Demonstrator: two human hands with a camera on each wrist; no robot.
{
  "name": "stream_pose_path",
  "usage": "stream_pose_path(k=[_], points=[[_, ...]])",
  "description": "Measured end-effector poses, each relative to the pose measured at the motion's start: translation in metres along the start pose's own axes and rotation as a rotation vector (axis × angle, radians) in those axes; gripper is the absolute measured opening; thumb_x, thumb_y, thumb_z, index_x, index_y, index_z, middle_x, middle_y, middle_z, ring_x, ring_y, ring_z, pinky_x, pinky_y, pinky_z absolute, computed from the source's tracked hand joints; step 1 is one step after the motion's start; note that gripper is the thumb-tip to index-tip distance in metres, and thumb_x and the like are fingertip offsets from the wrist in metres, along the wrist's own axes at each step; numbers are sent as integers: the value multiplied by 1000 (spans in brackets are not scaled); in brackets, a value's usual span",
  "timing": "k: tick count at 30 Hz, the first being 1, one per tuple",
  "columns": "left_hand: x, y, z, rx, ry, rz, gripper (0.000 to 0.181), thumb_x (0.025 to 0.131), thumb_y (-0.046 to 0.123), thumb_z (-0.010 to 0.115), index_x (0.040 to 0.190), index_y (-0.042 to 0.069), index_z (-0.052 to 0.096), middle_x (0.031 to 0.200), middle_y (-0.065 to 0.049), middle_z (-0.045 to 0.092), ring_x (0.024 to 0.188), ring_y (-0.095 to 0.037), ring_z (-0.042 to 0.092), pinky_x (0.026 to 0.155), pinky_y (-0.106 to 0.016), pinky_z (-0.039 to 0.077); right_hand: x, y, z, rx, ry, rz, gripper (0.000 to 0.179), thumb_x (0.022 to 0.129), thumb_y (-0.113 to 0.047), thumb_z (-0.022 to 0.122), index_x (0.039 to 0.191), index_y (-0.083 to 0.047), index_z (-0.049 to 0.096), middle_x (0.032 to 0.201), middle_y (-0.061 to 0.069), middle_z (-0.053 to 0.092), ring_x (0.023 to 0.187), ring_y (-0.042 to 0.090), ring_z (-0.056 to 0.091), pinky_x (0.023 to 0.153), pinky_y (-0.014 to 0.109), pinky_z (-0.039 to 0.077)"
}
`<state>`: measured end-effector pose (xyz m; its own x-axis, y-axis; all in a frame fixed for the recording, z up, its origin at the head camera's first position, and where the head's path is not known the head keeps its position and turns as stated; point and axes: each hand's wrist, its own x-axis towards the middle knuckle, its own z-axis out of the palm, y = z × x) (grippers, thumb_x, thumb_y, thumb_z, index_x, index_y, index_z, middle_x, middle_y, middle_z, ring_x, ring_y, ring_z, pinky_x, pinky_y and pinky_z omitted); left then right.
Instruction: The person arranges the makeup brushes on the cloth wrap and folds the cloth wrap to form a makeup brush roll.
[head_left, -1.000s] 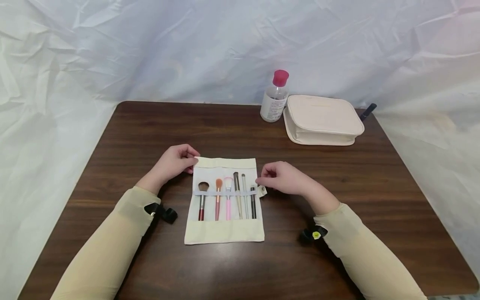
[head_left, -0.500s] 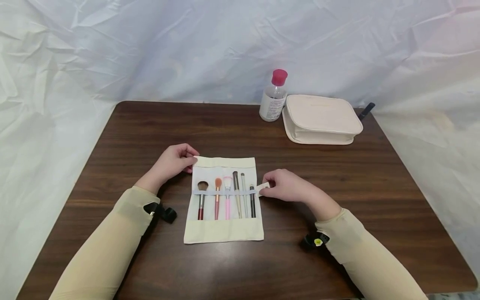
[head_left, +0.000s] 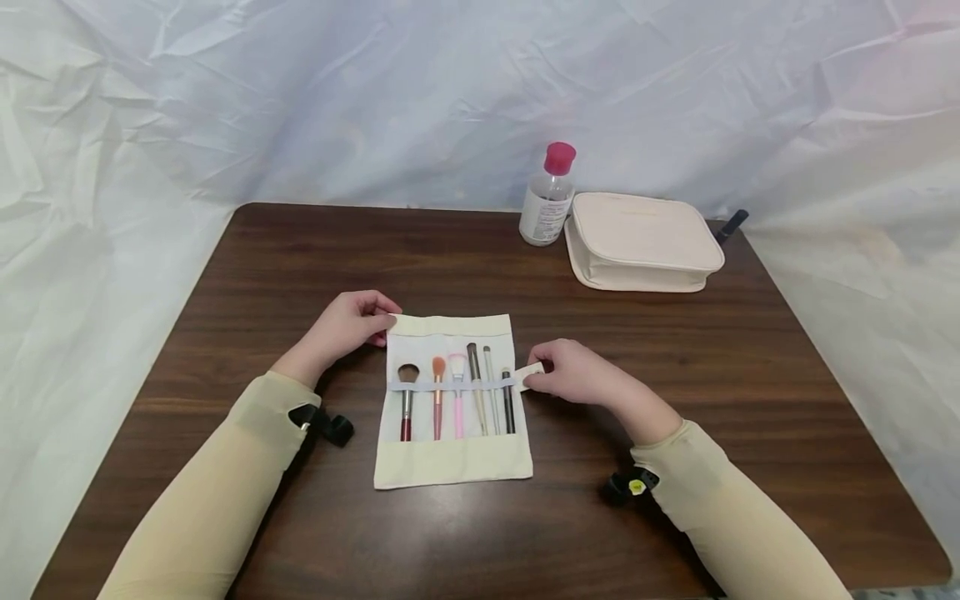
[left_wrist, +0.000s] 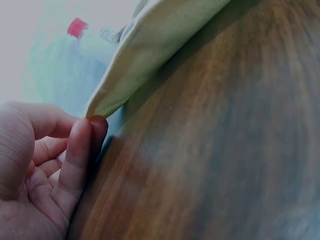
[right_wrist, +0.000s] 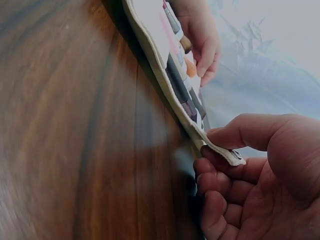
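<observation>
A cream cloth brush roll (head_left: 453, 464) lies unfolded on the table, with several makeup brushes (head_left: 438, 400) tucked under its elastic band. My left hand (head_left: 351, 324) pinches the roll's upper left corner between thumb and fingers; the left wrist view shows that corner of the cloth (left_wrist: 135, 70) in the fingertips. On the other side my right hand (head_left: 573, 371) pinches the small fastening tab (head_left: 531, 375) at the roll's right edge. Up close in the right wrist view, the tab (right_wrist: 227, 156) sits between thumb and forefinger.
At the back of the dark wooden table (head_left: 337, 258) stands a clear bottle (head_left: 546, 208) with a pink cap. Beside it lies a cream zip case (head_left: 648, 233), and a dark pen-like object (head_left: 732, 226) pokes out behind its right end. White sheeting hangs behind the table.
My right hand has moved slightly down to the tab and taken hold of it, drawing it out to the right. My left hand has kept its pinch on the corner.
</observation>
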<state>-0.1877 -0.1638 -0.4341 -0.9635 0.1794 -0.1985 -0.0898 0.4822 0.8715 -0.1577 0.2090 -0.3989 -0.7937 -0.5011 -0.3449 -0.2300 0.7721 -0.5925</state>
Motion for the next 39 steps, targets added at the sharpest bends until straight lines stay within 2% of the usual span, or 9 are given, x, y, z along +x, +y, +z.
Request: stream_pose_path(k=[6,13,19,25,31,39], points=[[0,0,-4,10,-41,10,19,101,21,68,112,6,72,100,-16,71,80,-23,69,73,-28,63,2,4,-6,27,4,13,12,95,-20,67,85,-14,67,64,1,60,56,17,54,52,30,46],[-1,-2,-8,4,-99,23,16,100,18,69,105,4,72,94,-14,72,77,-22,70,71,-30,63,7,4,-12,74,16,21,11,94,-18,66,86,-11,67,67,3,64,58,18,58,57,32,49],[-2,-2,-8,-8,-120,25,13,98,15,70,102,3,73,90,-14,73,76,-22,71,71,-31,63,16,8,-17,111,32,37,10,94,-17,65,88,-9,67,62,3,62,56,18,57,55,30,46],[-6,2,-5,27,-146,28,14,97,14,71,102,1,72,88,-14,72,74,-21,71,71,-31,64,21,10,-22,153,45,50,8,94,-13,64,91,-6,67,65,5,64,57,17,59,56,29,51],[-17,8,1,111,-186,13,9,96,11,71,97,2,71,80,-10,70,68,-19,70,66,-31,62,28,11,-25,143,53,54,8,95,-13,65,93,-6,67,69,6,64,59,18,59,58,29,52],[-46,21,14,124,-288,21,6,94,8,71,93,4,67,74,-7,69,64,-18,68,62,-32,61,38,12,-31,98,87,49,9,96,-16,66,96,-7,67,71,5,63,61,18,60,61,30,51]])
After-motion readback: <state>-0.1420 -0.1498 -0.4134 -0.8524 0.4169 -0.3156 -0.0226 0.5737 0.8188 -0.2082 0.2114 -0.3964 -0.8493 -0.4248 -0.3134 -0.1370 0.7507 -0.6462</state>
